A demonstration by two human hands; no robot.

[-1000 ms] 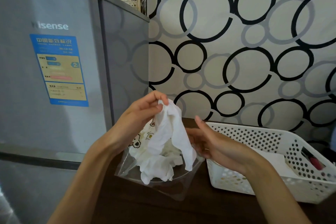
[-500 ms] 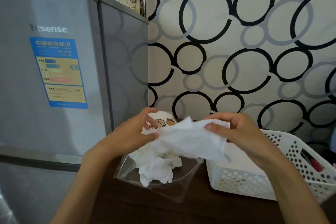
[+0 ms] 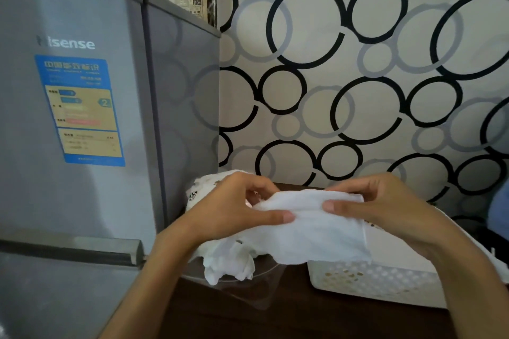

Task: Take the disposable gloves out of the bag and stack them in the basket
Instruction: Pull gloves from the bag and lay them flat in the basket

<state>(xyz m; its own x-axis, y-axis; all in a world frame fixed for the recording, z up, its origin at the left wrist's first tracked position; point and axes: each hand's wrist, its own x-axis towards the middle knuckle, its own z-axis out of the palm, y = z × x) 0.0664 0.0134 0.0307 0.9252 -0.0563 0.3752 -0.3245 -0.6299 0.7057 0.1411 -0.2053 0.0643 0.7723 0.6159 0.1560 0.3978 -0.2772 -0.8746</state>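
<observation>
Ring-patterned wallpaper backs a dark table (image 3: 289, 319) beside a grey fridge (image 3: 82, 118), where the left hand (image 3: 234, 212) and right hand (image 3: 377, 206) each pinch an end of one white glove (image 3: 316, 228). A second ago it dangled from the left hand alone above the bag (image 3: 237, 264); it is now stretched flat, reaching over the near-left corner of the basket (image 3: 371, 278). Judging by that, laying it in comes next, with more gloves left in the bag just left of the basket.

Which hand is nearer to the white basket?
Right. The right hand holds one end of the glove just above the basket. The left hand pinches the other end over the bag, further from the basket.
</observation>
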